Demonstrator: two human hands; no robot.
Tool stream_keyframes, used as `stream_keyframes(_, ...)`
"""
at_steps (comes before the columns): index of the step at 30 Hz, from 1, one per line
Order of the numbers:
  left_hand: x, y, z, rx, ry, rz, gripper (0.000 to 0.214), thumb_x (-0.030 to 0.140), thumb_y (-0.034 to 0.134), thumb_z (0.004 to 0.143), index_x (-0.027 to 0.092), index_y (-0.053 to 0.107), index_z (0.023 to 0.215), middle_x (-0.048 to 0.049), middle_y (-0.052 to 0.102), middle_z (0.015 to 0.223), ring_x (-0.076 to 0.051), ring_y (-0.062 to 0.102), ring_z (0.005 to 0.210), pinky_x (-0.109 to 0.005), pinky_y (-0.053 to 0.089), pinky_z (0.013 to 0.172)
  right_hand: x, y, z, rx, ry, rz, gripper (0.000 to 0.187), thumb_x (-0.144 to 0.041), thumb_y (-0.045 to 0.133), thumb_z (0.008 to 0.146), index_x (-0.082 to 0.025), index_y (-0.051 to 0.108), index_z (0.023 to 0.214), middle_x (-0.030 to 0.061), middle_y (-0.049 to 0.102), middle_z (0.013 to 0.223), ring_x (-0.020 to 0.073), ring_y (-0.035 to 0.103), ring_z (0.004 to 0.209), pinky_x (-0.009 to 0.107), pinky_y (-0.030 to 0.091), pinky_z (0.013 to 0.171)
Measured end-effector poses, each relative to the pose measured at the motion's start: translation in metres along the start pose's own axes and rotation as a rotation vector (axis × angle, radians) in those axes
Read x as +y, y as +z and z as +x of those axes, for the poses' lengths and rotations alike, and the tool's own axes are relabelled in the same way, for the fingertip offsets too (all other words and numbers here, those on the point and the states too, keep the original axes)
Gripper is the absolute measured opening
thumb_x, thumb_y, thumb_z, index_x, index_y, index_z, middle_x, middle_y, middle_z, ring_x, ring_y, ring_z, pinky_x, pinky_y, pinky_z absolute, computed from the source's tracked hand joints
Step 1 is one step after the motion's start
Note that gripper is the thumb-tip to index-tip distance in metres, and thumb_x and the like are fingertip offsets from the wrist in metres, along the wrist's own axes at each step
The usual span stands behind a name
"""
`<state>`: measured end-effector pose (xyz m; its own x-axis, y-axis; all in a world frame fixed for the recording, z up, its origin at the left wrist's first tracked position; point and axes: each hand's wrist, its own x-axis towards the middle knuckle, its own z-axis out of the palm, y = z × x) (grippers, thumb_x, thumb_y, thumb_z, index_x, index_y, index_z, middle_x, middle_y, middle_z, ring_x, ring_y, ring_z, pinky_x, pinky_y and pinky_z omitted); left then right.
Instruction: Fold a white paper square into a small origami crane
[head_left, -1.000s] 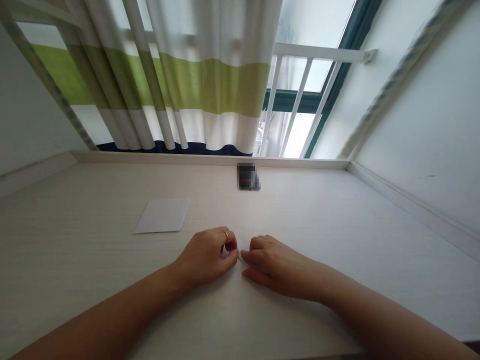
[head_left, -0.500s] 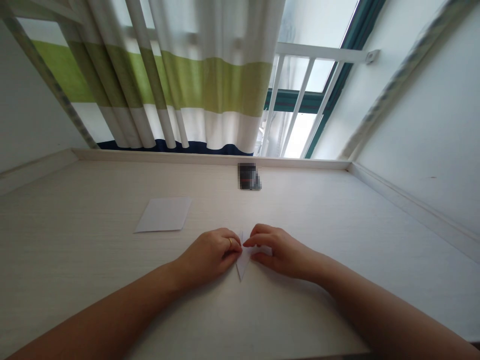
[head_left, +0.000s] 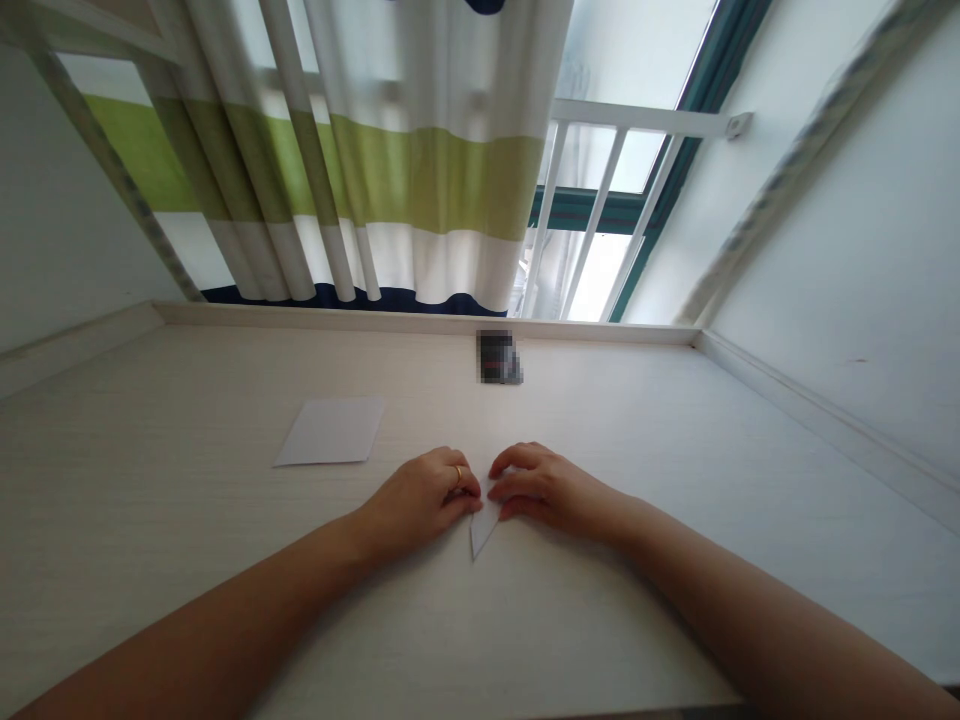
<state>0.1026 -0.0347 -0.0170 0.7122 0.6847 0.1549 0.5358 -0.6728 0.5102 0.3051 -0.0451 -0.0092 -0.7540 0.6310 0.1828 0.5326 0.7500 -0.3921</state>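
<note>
A small folded piece of white paper (head_left: 481,528) lies on the pale wooden tabletop (head_left: 675,470), its pointed tip sticking out toward me from between my hands. My left hand (head_left: 424,497), with a gold ring on one finger, has its fingers curled and pressed onto the paper's left side. The fingertips of my right hand (head_left: 544,485) are bent down and pinch the paper's right side. Both hands meet over the top of the fold and hide most of it.
A flat square sheet of white paper (head_left: 331,430) lies on the table to the left, beyond my left hand. A small dark blurred object (head_left: 498,357) sits at the table's back edge. Striped curtains (head_left: 390,170) and a window railing (head_left: 592,215) rise behind; walls close both sides.
Both hands have shifted a little away from me. The folded paper's pointed tip, almost hidden a second ago, now shows between them.
</note>
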Motion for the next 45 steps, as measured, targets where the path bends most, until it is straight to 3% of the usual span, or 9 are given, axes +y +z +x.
stream_keyframes(7,0.0,0.004,0.0,0.029,0.029,-0.072,0.018,0.018,0.046,0.078,0.019,0.064,0.082,-0.0028,0.061,0.085,-0.013,0.053,0.081,-0.023,0.04,0.077,-0.007,0.001,0.002,0.014,-0.125,-0.186,0.023,-0.025,0.043,0.085,-0.018,0.064,0.086,0.0082,0.058,0.085,0.0159,0.047,0.082,0.032,0.037,0.077)
stream_keyframes(12,0.0,0.004,0.003,0.048,-0.052,-0.092,0.015,0.02,0.048,0.076,0.018,0.063,0.077,-0.0023,0.058,0.078,-0.013,0.052,0.076,-0.022,0.04,0.071,-0.018,0.004,0.003,-0.038,-0.189,-0.283,0.024,-0.018,0.038,0.086,-0.016,0.062,0.083,0.0065,0.057,0.077,0.0152,0.045,0.075,0.029,0.037,0.071)
stream_keyframes(24,0.001,0.002,0.004,-0.004,-0.14,-0.217,0.014,0.02,0.05,0.072,0.016,0.064,0.074,-0.0009,0.059,0.072,-0.011,0.053,0.066,-0.021,0.04,0.062,-0.021,0.008,0.004,-0.06,-0.199,-0.368,0.022,-0.017,0.037,0.087,-0.012,0.059,0.083,0.0077,0.056,0.08,0.015,0.045,0.075,0.027,0.038,0.069)
stream_keyframes(31,0.002,-0.003,0.003,-0.073,-0.017,-0.149,0.019,0.015,0.049,0.072,0.018,0.067,0.078,-0.0017,0.061,0.078,-0.012,0.055,0.075,-0.021,0.041,0.073,-0.022,0.003,0.001,-0.077,-0.196,-0.41,0.022,-0.018,0.037,0.087,-0.014,0.056,0.077,0.0049,0.053,0.073,0.0134,0.043,0.069,0.025,0.036,0.064)
stream_keyframes(37,0.007,-0.004,0.0,-0.066,-0.008,-0.096,0.017,0.013,0.051,0.069,0.017,0.067,0.072,-0.0023,0.06,0.082,-0.013,0.053,0.076,-0.022,0.04,0.072,-0.021,0.009,0.004,-0.067,-0.202,-0.427,0.025,-0.017,0.033,0.088,-0.014,0.053,0.074,0.0056,0.052,0.074,0.014,0.042,0.068,0.027,0.035,0.063)
stream_keyframes(45,0.0,-0.007,0.003,-0.14,0.084,-0.118,0.016,0.016,0.051,0.074,0.018,0.067,0.077,-0.0026,0.061,0.09,-0.013,0.052,0.083,-0.023,0.039,0.079,-0.023,0.006,0.004,-0.06,-0.213,-0.365,0.027,-0.016,0.032,0.088,-0.015,0.055,0.074,0.0059,0.053,0.076,0.0143,0.044,0.071,0.028,0.036,0.066)
